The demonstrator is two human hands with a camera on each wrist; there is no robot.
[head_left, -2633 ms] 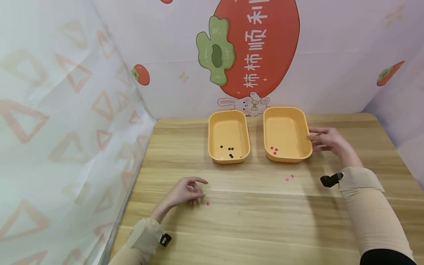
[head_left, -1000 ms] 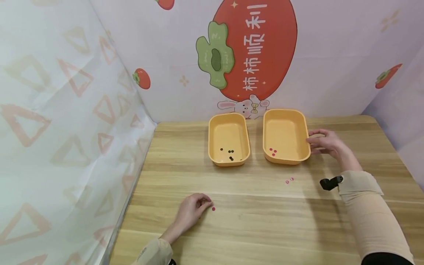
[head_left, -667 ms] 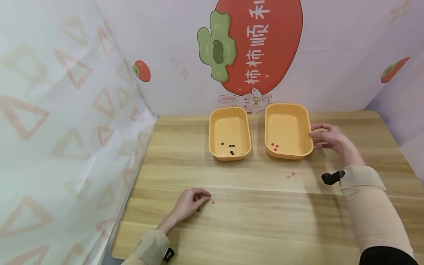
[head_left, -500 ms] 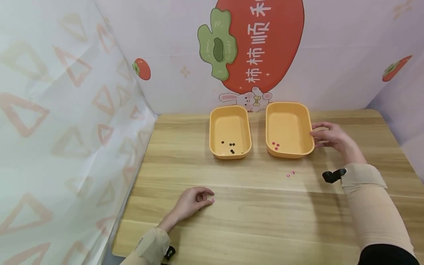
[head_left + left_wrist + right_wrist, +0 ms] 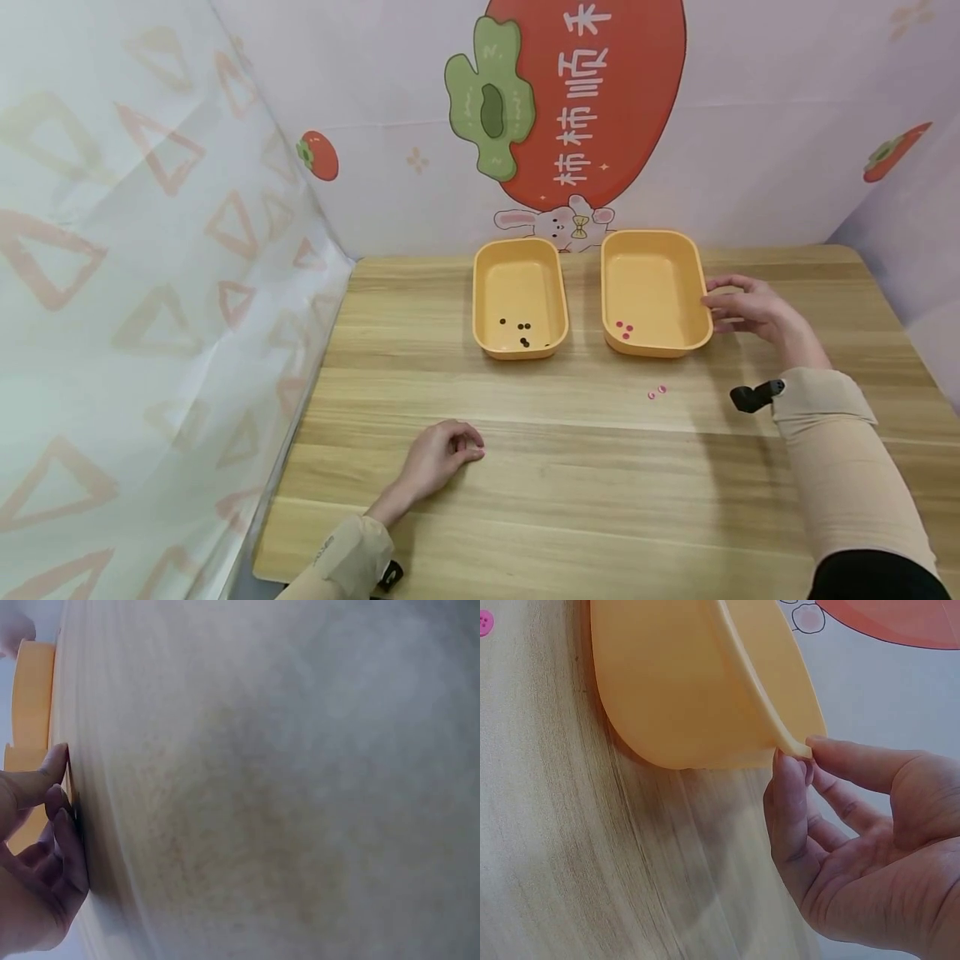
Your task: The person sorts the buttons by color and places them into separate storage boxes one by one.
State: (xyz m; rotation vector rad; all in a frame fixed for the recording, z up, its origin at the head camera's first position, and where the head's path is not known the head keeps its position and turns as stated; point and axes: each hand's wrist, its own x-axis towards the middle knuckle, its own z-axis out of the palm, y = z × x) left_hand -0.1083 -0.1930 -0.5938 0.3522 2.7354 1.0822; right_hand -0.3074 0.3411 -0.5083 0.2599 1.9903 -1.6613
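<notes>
My left hand (image 5: 438,457) is low over the table at the left, thumb and forefinger curled together on a small pink button (image 5: 482,452) that is mostly hidden. In the left wrist view its fingertips (image 5: 61,754) are right at the tabletop. My right hand (image 5: 753,310) pinches the rim of the right yellow-orange plastic bin (image 5: 651,352) between thumb and fingers, which the right wrist view shows up close. Several pink buttons (image 5: 626,336) lie in that bin's front left corner. Two more pink buttons (image 5: 657,392) lie on the table in front of it.
A second, slightly smaller yellow-orange bin (image 5: 521,352) stands to the left, with several dark buttons (image 5: 523,327) inside. Both bins stand near the back of the wooden table (image 5: 570,517), before a printed wall cloth (image 5: 405,200). Another patterned cloth (image 5: 150,350) hangs along the left edge.
My left hand has moved slightly right from above the table to the pink button, and its thumb and forefinger have closed on it. The right hand keeps its hold on the bin.
</notes>
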